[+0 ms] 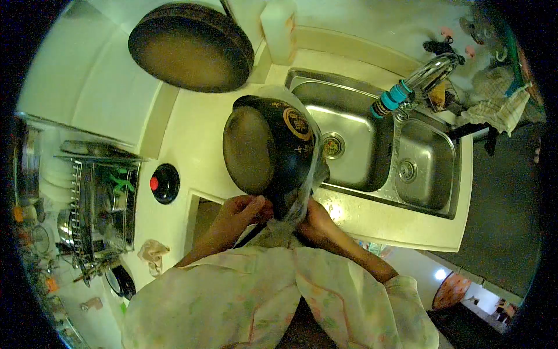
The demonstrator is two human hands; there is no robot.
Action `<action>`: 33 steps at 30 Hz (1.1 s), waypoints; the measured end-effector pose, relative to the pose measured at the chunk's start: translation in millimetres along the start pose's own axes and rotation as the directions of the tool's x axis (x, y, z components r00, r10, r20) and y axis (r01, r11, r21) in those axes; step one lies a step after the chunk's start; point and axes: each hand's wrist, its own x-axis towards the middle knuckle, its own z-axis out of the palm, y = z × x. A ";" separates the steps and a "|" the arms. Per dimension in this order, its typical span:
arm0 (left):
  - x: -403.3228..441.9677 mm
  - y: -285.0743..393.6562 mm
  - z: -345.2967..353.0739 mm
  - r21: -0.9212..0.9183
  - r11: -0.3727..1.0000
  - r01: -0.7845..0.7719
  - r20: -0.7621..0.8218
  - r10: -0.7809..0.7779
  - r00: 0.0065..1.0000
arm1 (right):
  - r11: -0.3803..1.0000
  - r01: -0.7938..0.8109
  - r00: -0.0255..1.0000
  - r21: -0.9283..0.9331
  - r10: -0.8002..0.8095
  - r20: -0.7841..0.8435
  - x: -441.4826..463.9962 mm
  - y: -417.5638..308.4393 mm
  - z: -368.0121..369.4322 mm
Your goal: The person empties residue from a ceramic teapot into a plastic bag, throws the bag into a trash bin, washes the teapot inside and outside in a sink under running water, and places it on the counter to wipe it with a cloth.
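Observation:
A black pot (285,160) with a gold emblem and gold writing is tilted on its side in front of me, its brownish flat base toward the left. A clear plastic bag (315,168) lies around its right side and gathers at the near end, close to my body. My left hand (247,210) is closed at the pot's near left edge, fingers curled at the gathered plastic. On the other side, my right hand (317,218) is closed on the bag, its fingertips mostly hidden behind the plastic and pot.
A double steel sink (381,174) with a teal-banded faucet (395,99) is on the right. A large pan (192,49) leans at the back. Leftward are a black lid (168,185) with a red knob, a crumpled cloth (153,256) and a dish rack (104,203).

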 end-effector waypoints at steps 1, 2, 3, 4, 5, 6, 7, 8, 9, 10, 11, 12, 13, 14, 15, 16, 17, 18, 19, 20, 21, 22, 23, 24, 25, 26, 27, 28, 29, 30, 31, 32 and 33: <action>-2.7 -1.1 4.1 -0.036 0.999 0.033 -0.009 -0.033 0.999 | 0.987 -0.049 0.998 0.150 0.044 0.043 6.8 11.7 1.9; -5.9 -0.7 7.8 -0.071 0.995 0.064 -0.017 -0.065 0.998 | 0.950 -0.104 0.993 0.294 0.081 0.090 10.9 19.2 2.6; -9.5 -2.1 11.6 -0.107 0.989 0.097 -0.025 -0.101 0.995 | 0.988 -0.061 0.996 0.141 0.051 0.072 7.0 12.2 0.5; -10.1 -8.6 15.7 -0.187 0.975 0.115 -0.026 -0.122 0.992 | 1.000 -0.014 0.998 -0.017 0.015 0.061 0.9 -1.5 -3.5; -8.0 -17.6 19.9 -0.265 0.956 0.128 -0.025 -0.140 0.990 | 0.984 0.038 0.998 -0.174 -0.029 0.054 -1.3 -8.8 -6.8; -6.8 -20.6 25.3 -0.339 0.930 0.139 -0.023 -0.155 0.988 | 0.987 0.055 0.996 -0.154 -0.044 0.071 0.7 -7.9 -8.5; -4.7 -20.8 29.5 -0.358 0.924 0.137 -0.016 -0.153 0.988 | 0.989 0.067 0.995 -0.130 -0.056 0.087 2.2 -5.2 -8.0; -1.3 -17.8 34.3 -0.377 0.916 0.140 -0.005 -0.154 0.988 | 0.992 0.074 0.993 -0.104 -0.063 0.101 1.9 -1.1 -6.1; 2.1 -14.6 39.6 -0.396 0.908 0.140 0.007 -0.149 0.989 | 0.993 0.082 0.991 -0.083 -0.073 0.112 3.0 3.7 -5.5; 4.3 -11.3 45.8 -0.371 0.921 0.121 -0.021 -0.138 0.990 | 0.994 0.093 0.989 -0.064 -0.085 0.120 5.8 8.4 -6.2; 5.1 -8.2 52.3 -0.344 0.933 0.104 -0.047 -0.128 0.991 | 0.994 0.102 0.987 -0.043 -0.096 0.126 7.8 13.7 -6.6; 4.9 -7.0 56.9 -0.315 0.945 0.092 -0.073 -0.121 0.990 | 0.952 -0.060 0.984 0.301 0.005 0.179 9.8 21.0 -3.8; 5.8 -6.5 58.9 -0.266 0.957 0.117 -0.067 -0.139 0.988 | 0.771 -0.223 0.963 0.596 0.079 0.258 13.3 26.0 -0.3; 8.1 -4.9 59.3 -0.214 0.967 0.137 -0.061 -0.153 0.986 | 0.776 -0.236 0.954 0.585 0.072 0.290 14.4 29.6 -2.8; 10.4 -3.3 58.8 -0.156 0.976 0.156 -0.055 -0.166 0.985 | 0.781 -0.248 0.945 0.573 0.065 0.321 15.5 25.2 -6.1; 11.8 -3.2 59.7 -0.145 0.980 0.137 -0.048 -0.145 0.988 | 0.961 -0.094 0.952 0.261 0.010 0.306 9.7 1.6 -15.3; 11.9 -5.3 61.4 -0.137 0.983 0.122 -0.039 -0.128 0.991 | 0.999 0.025 0.961 0.047 -0.038 0.275 6.6 -0.2 -17.8; 11.8 -9.2 62.8 -0.129 0.986 0.108 -0.031 -0.113 0.993 | 0.976 0.130 0.966 -0.176 -0.085 0.244 3.5 -2.0 -20.3; 13.4 -23.1 60.2 0.179 0.983 -0.050 -0.048 0.060 0.997 | 0.948 0.179 0.975 -0.265 -0.134 0.179 3.3 14.0 -17.4; 16.2 -44.4 54.2 0.467 0.861 -0.200 -0.008 0.231 0.973 | 0.938 0.192 0.977 -0.288 -0.154 0.150 5.6 27.2 -16.1; 17.0 -56.0 52.2 0.701 0.635 -0.324 0.083 0.379 0.922 | 0.928 0.203 0.977 -0.312 -0.173 0.120 7.8 40.4 -14.9; 16.6 -56.6 56.8 0.657 0.680 -0.326 0.033 0.406 0.913 | 0.945 0.188 0.979 -0.266 -0.160 0.125 10.5 49.7 -16.1; 17.4 -56.3 62.8 0.611 0.720 -0.329 -0.019 0.429 0.903 | 0.960 0.175 0.980 -0.221 -0.149 0.130 12.2 56.9 -17.0; 19.3 -54.3 67.6 0.563 0.755 -0.336 -0.071 0.449 0.890 | 0.975 0.149 0.980 -0.167 -0.123 0.158 10.2 45.5 -20.7; 21.9 -49.8 72.1 0.446 0.855 -0.263 -0.128 0.352 0.927 | 0.986 0.122 0.977 -0.115 -0.099 0.189 5.8 24.5 -27.0; 23.6 -44.9 76.9 0.314 0.932 -0.180 -0.174 0.243 0.954 | 0.994 0.092 0.971 -0.064 -0.075 0.226 3.2 13.2 -30.4; 24.4 -42.3 80.0 0.168 0.981 -0.092 -0.206 0.126 0.970 | 0.968 0.165 0.969 -0.189 -0.124 0.212 5.3 19.5 -30.6; 28.5 -45.6 80.3 -0.120 0.991 -0.057 -0.229 0.028 0.973 | 0.920 0.236 0.962 -0.312 -0.177 0.206 9.8 27.3 -31.2; 36.6 -53.8 78.8 -0.397 0.917 -0.024 -0.221 -0.070 0.973 | 0.944 0.170 0.976 -0.283 -0.121 0.183 11.8 32.0 -33.4; 43.8 -62.7 77.0 -0.640 0.768 0.010 -0.181 -0.164 0.970 | 0.962 0.103 0.985 -0.252 -0.064 0.160 13.7 32.3 -36.0; 45.3 -75.3 73.2 -0.191 0.968 -0.166 -0.308 0.101 0.946 | 0.993 -0.108 0.982 -0.057 0.115 0.148 11.3 22.0 -40.3; 43.5 -90.5 68.0 0.309 0.904 -0.296 -0.285 0.385 0.878 | 0.972 -0.218 0.968 0.086 0.203 0.150 11.1 25.1 -42.5; 46.4 -95.1 68.4 0.426 0.842 -0.332 -0.242 0.460 0.855 | 0.920 -0.319 0.945 0.228 0.290 0.151 11.0 28.4 -44.6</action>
